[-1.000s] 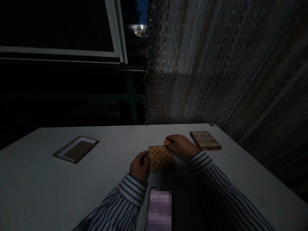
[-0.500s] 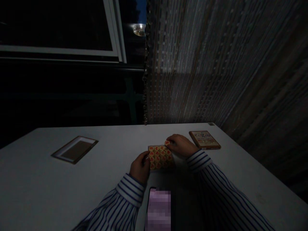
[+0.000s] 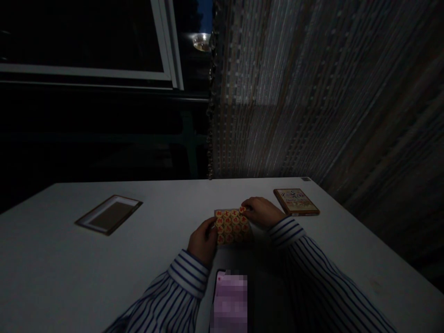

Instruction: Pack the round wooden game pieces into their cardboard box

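Note:
Rows of round xiangqi pieces [image 3: 228, 228] with red characters lie close together in a shallow tray [image 3: 231, 245] in front of me. My left hand [image 3: 202, 241] grips the tray's left edge between thumb and fingers. At the far right corner of the rows, my right hand [image 3: 265, 212] pinches a single xiangqi piece [image 3: 242, 210] between thumb and forefinger. That piece is at the end of the far row, partly covered by the fingers. Shadow dims the tray's right side.
An open shallow box part [image 3: 135, 209] lies on the white table [image 3: 163, 203] at left. At right lies a flat box with a printed cover [image 3: 297, 200]. A lit phone [image 3: 229, 300] is close to me, between my forearms. A string curtain [image 3: 263, 92] hangs behind.
My right hand has lowered slightly, bringing the xiangqi piece from above the far right corner down to the end of the far row. My left hand stays on the tray edge.

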Available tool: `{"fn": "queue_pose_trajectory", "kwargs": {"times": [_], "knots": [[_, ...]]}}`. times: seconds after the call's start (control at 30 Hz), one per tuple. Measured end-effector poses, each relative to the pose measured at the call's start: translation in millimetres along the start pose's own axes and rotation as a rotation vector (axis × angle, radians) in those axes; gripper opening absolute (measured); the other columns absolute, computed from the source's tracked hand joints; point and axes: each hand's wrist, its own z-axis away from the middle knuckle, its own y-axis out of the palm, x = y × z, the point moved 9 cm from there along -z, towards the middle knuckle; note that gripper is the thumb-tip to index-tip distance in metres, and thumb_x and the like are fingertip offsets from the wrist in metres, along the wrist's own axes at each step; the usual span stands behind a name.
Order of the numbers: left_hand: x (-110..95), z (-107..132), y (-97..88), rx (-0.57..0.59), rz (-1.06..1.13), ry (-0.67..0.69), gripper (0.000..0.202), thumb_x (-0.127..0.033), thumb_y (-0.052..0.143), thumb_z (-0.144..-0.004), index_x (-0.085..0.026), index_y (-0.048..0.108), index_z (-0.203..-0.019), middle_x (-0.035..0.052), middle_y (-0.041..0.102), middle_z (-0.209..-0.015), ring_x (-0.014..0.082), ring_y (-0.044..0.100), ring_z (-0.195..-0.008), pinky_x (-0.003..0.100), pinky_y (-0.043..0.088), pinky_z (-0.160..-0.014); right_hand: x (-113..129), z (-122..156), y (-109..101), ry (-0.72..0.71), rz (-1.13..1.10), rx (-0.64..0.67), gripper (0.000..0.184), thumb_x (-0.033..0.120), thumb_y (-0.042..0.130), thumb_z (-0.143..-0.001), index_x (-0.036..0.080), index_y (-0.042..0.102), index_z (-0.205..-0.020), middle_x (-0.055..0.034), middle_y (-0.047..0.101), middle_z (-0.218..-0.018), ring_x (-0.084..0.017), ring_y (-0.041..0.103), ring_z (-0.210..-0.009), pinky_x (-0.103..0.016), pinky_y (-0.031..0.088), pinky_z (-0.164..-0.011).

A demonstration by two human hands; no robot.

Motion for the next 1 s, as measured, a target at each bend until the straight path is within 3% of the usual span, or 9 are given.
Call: {"fn": "queue_pose_trajectory", "kwargs": {"times": [0.23, 0.47, 1.0], "knots": [[1.3, -0.1, -1.7, -0.028, 0.038, -0.015, 0.031, -0.028, 0.051, -0.072, -0.017, 0.059, -0.100, 0.0070, 0.065, -0.096, 0.0193, 0.060, -0.088, 0.032, 0.047, -0.078, -1.2, 0.4, 3.4, 0.016, 0.027, 0.041, 0.027, 0.032, 0.047, -0.076, 0.019, 0.062, -0.094, -0.0068, 0.063, -0.091, -0.018, 0.055, -0.085, -0.025, 0.036, -0.071], [-6.5, -0.6, -2.1, -0.019, -0.098, -0.003, 0.032, -0.027, 0.047, -0.074, -0.014, 0.058, -0.101, 0.0078, 0.064, -0.097, 0.0186, 0.059, -0.089, 0.032, 0.047, -0.079, -0.1, 1.1, 5.0, 0.008, 0.058, 0.069, 0.028, 0.033, 0.044, -0.078, 0.020, 0.062, -0.095, -0.0066, 0.062, -0.092, -0.017, 0.054, -0.086, -0.024, 0.035, -0.070], [1.9, -1.6, 1.8, 0.010, -0.102, 0.009, 0.033, -0.028, 0.046, -0.076, -0.013, 0.055, -0.104, 0.0104, 0.061, -0.103, 0.0194, 0.058, -0.094, 0.034, 0.046, -0.082, -2.8, 0.9, 7.7, 0.007, 0.037, 0.107, 0.029, 0.030, 0.044, -0.077, 0.020, 0.062, -0.098, -0.0067, 0.062, -0.094, -0.017, 0.054, -0.088, -0.024, 0.035, -0.073]]}}
